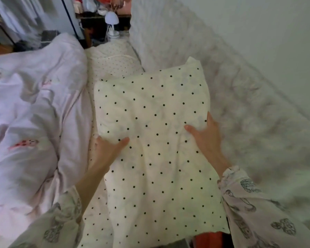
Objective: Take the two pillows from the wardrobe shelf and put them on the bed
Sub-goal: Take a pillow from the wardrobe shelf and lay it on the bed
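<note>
A cream pillow (156, 140) with small black dots fills the middle of the view, held over the bed (95, 221) by both hands. The left hand (106, 151) grips its left edge — thumb on top, fingers tucked underneath and out of sight. The right hand (206, 138) is clamped on the right edge, thumb pressed into the top face, fingers wrapped round the side. Both sleeves (254, 212) are pale with a grey printed pattern too blurred to read.

Whether the pillow already rests on the bed or hangs just above it cannot be told, since it covers everything beneath it. Its near edge runs down almost to the bottom of the frame, where a strip of something red (209, 238) shows below it, unidentifiable.

A second dotted pillow (113, 59) lies farther up the bed, its near end hidden behind the held one. The dotted sheet shows only in a narrow strip along the left of the held pillow. A crumpled pale pink duvet (34, 113) covers the left side and is cut off by the frame. Along the right runs a fluffy white headboard (240, 104), soft and blurred. At the top stands a small white lamp (112, 20) among dark clutter — hard to make out.
</note>
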`<state>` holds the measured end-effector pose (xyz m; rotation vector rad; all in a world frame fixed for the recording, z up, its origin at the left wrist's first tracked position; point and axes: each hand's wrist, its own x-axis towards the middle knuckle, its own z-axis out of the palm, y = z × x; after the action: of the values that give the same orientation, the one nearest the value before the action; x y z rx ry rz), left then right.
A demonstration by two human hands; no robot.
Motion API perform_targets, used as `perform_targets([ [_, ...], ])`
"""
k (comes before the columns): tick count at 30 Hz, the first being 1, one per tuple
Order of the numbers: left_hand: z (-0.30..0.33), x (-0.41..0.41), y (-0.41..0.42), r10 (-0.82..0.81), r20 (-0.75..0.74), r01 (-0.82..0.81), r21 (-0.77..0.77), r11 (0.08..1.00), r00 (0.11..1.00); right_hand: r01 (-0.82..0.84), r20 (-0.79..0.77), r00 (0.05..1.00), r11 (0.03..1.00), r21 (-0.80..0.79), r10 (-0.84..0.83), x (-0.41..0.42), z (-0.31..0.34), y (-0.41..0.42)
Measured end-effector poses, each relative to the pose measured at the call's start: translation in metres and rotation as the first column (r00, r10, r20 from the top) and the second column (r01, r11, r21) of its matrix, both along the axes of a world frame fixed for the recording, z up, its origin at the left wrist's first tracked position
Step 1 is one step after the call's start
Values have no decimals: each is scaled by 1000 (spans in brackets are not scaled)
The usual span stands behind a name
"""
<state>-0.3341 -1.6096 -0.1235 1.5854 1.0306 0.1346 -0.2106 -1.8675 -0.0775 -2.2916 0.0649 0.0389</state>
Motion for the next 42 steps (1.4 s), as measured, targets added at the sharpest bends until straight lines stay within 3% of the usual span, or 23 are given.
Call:
perform_targets([
  [4, -34, 43, 6, -19, -13, 19, -25, 1000, 1000, -72, -29, 997, 993, -89, 70, 67, -34, 14],
  [7, -71, 69, 8, -167, -101, 165, -28, 986, 981, -144, -82, 987, 985, -95, 136, 115, -72, 24],
  [10, -119, 80, 3, -377, -252, 371, -73, 926, 891, -212, -183, 966, 963, -166, 181, 136, -123, 20],
  [14, -181, 79, -12, -449, -355, 430, -134, 893, 820, -273, -331, 931, 894, -354, 153, 117, -192, -7],
  [17, -211, 69, -23, -363, -341, 328, -159, 931, 867, -295, -387, 909, 893, -339, 153, 108, -222, -27],
  [21, -227, 62, -34, -169, -283, 74, -317, 946, 944, -311, -467, 870, 910, -274, 156, 107, -239, -42],
  [28, -249, 63, -33, -57, -236, -12, -280, 960, 970, -112, -606, 796, 986, -125, 14, 124, -250, -43],
  [31, -252, 61, -31, -56, -272, -24, -281, 959, 961, -21, -576, 816, 993, -114, -49, 125, -245, -39],
  [34, -254, 58, -25, -109, -389, 41, -179, 983, 915, -67, -515, 856, 997, -47, 34, 124, -241, -36],
  [36, -254, 62, -25, -113, -376, 56, -161, 985, 920, -60, -474, 878, 998, 33, 69, 127, -239, -33],
  [39, -252, 72, -28, -4, -358, -90, -245, 965, 934, 43, -564, 825, 991, 130, 38, 140, -231, -30],
  [42, -248, 76, -22, 96, -346, -261, -470, 844, 933, 95, -687, 722, 971, 219, 84, 149, -219, -29],
])
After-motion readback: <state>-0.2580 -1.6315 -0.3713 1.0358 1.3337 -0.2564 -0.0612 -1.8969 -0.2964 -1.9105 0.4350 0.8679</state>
